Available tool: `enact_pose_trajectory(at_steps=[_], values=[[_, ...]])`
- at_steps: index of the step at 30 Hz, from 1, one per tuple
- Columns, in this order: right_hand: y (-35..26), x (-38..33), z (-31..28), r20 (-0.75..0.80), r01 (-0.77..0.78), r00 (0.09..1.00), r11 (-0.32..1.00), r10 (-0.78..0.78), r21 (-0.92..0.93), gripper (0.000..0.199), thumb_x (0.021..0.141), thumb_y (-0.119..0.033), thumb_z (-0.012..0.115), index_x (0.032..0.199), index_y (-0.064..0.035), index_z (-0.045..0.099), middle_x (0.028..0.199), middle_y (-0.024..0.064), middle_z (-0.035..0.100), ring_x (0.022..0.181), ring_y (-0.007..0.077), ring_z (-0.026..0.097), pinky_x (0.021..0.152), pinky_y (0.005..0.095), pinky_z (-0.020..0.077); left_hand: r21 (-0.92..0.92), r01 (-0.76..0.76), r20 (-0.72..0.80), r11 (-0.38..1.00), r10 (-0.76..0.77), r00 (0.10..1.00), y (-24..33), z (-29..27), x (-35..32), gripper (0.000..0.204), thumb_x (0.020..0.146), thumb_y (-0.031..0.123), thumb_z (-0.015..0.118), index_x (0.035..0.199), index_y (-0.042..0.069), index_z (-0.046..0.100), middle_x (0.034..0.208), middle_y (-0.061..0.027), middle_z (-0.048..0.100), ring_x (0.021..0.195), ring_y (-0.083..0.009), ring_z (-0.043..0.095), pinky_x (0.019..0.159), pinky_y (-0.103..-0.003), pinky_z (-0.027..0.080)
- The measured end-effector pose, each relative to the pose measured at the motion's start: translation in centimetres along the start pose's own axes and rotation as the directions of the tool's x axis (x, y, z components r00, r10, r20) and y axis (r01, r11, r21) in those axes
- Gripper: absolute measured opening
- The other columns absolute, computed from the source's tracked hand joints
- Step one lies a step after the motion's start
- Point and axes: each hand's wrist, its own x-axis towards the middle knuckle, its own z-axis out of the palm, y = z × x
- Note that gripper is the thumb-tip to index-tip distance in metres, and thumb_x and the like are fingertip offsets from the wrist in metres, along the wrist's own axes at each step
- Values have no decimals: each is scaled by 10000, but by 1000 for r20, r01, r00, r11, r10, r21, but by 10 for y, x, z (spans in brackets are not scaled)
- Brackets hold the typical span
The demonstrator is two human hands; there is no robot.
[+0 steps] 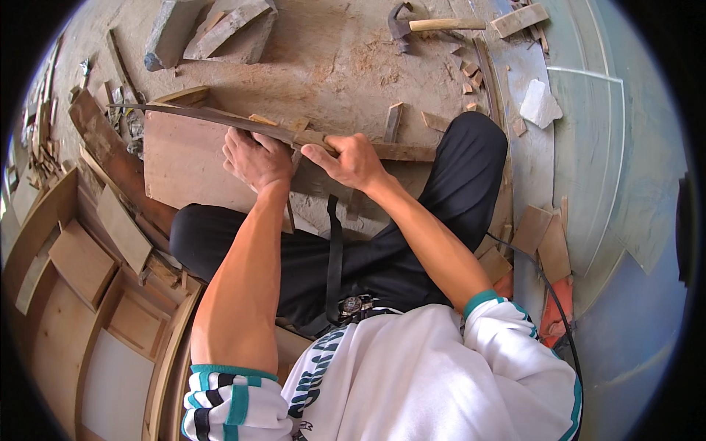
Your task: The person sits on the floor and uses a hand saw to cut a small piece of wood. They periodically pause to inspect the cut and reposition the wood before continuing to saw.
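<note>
My right hand is closed round the wooden grip of what looks like a handsaw, its long dark blade seen nearly edge-on and tapering away to the left. Just left of it, my left hand lies with curled fingers on a wooden panel, close under the blade. The panel is pale and flat, part of a low wooden frame that spans in front of my legs. A wooden rail of this frame runs right toward my knee. Where the blade meets wood is hidden.
A hammer and concrete blocks lie on the dusty floor ahead. Wooden drawer-like frames crowd the left. Glass sheets and a white chunk are on the right. A black cable runs beside my right arm.
</note>
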Motion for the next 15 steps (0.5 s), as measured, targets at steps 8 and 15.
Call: enact_pose_trajectory(at_steps=[8,15], values=[[24,-24,-1,-51,2,999,1000,0,24,712,912,-583,680,568,21,523,479,179,374,437,250,358,441,402,368,-26,-37,-28,999,36,999,-1,-3,-1,372,957,338,468,1211,86,568,1183,-95,600,1190,-339,508,1017,-488,334],[11,0,12,-64,57,997,996,-53,70,735,900,-606,675,577,36,520,493,182,380,436,238,346,444,412,356,-15,0,-46,1000,-1,999,2,0,0,354,957,328,467,1179,71,569,1173,-98,599,1183,-335,511,1015,-486,336]])
